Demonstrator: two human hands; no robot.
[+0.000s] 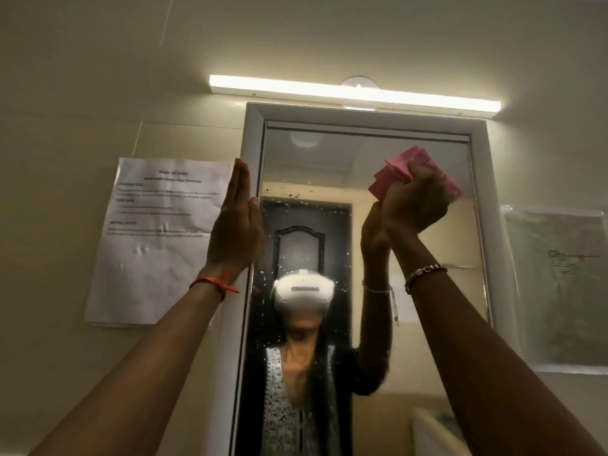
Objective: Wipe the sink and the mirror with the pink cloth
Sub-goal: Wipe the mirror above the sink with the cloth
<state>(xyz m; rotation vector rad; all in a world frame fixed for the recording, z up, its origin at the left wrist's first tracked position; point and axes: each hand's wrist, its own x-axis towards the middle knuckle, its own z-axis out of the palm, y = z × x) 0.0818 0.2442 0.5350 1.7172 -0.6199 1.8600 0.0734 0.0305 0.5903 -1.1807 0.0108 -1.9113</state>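
A tall mirror (427, 291) in a white frame (253, 153) fills the middle of the wall. My right hand (416, 202) is raised against the upper right of the glass, gripping a crumpled pink cloth (399, 171) that presses on the mirror; its reflection shows just behind. My left hand (235, 225) is flat, fingers straight and together, resting against the left side of the mirror frame. Spots and droplets speckle the glass around the middle and lower left. The sink is out of view.
A printed paper sheet (158, 238) is taped to the wall left of the mirror. A plastic-covered sheet (559, 284) hangs on the right. A lit tube light (355, 93) runs above the frame. The mirror reflects a dark door and a person wearing a white headset.
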